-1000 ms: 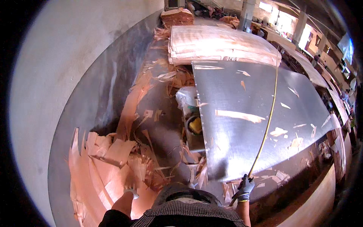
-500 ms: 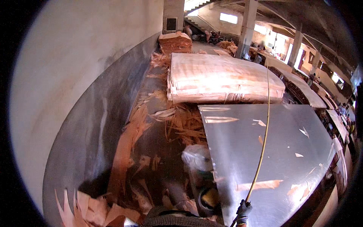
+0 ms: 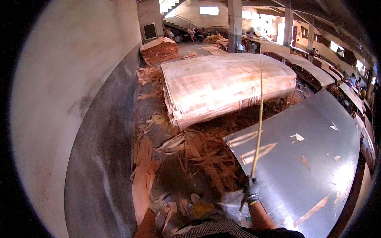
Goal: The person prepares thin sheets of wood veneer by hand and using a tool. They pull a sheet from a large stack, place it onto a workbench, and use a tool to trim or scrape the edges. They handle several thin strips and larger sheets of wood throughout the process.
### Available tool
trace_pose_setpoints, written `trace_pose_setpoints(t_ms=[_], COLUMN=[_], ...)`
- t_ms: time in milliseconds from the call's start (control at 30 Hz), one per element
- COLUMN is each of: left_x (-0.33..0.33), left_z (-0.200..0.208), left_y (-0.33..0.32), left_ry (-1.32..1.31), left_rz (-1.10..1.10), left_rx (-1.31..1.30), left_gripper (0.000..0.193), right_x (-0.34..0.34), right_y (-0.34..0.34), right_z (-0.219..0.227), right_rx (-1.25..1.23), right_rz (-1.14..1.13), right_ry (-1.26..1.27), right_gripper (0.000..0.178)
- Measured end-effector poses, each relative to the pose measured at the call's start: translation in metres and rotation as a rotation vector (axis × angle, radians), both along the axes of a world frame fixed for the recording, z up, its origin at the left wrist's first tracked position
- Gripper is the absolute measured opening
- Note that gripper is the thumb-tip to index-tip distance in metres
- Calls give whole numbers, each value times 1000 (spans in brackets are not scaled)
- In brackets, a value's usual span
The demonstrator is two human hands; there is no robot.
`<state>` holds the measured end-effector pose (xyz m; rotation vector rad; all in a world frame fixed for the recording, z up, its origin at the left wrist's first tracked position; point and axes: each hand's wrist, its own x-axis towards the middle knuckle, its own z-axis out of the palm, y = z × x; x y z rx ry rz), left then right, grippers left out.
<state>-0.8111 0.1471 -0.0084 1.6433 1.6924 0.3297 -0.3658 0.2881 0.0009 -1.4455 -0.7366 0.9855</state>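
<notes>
Flat shiny grey metal-look tbl (image 3: pixel 287 174) R of R-hand fingers (image 3: pixel 251 185); on it, pale thin wood strips (image 3: pixel 266 150) ahead, small pale scraps (image 3: pixel 299 137) farther R.

The right hand (image 3: pixel 252 190), with its stick (image 3: pixel 260 119), has moved from the near end of the grey surface (image 3: pixel 301 158) to its left edge; the left hand (image 3: pixel 159 204) has passed from above a heap of veneer sheets to above floor scraps (image 3: pixel 183 207). That heap has left the view; the veneer stack (image 3: pixel 226 81) now appears nearer.
</notes>
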Motion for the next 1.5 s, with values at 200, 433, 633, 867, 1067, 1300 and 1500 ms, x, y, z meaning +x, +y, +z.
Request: trace_pose_setpoints(t_ms=[200, 433, 633, 867, 1067, 1300, 1500], left_x=[31, -155, -309, -352, -369, -418, -419], left_z=[113, 69, 80, 139, 129, 83, 108], left_y=[139, 213, 320, 547, 718, 821, 887], left_ry=[-660, -217, 110, 196, 62, 178, 299], left_rz=[413, 364, 239, 130, 13, -179, -108], left_rx=[41, -52, 3, 419, 98, 174, 348], left_gripper=[53, 39, 32, 41, 39, 39, 35], right_x=[-238, -407, -432, -447, -501, -552, -565], right_y=[118, 211, 334, 483, 580, 697, 715], right_z=[48, 59, 13, 1, -32, -121, -104], right_rx=[-306, -405, -341, -282, -369, -531, -579], right_rz=[722, 1325, 769, 361, 130, -206, -278], right_ry=[-36, 185, 78, 172, 481, 687, 149], right_gripper=[27, 33, 27, 16, 19, 38, 16])
